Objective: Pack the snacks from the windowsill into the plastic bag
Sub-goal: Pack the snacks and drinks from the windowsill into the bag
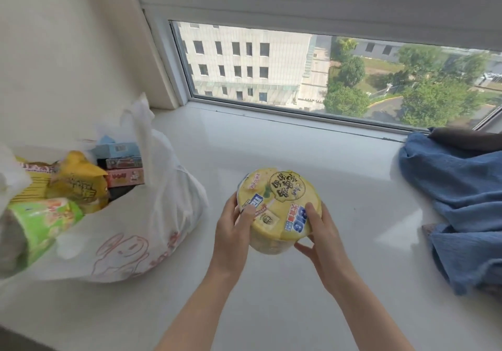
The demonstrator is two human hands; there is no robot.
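Note:
A yellow instant-noodle bowl [279,206] with a printed lid is held over the white windowsill [339,187], tilted toward me. My left hand [233,231] grips its left side with the thumb on the lid. My right hand [317,236] grips its right side, thumb on the lid rim and fingers under the bowl. To the left lies the white plastic bag [141,242] with a pink drawing, its mouth open. Inside it are a yellow snack packet [78,185], a green packet [46,223] and three small stacked boxes [122,166].
Blue cloth [459,204] lies heaped on the right end of the sill, with a dark item [467,139] on top of it. The window pane [326,76] runs along the back. A wall [68,52] stands behind the bag at the left.

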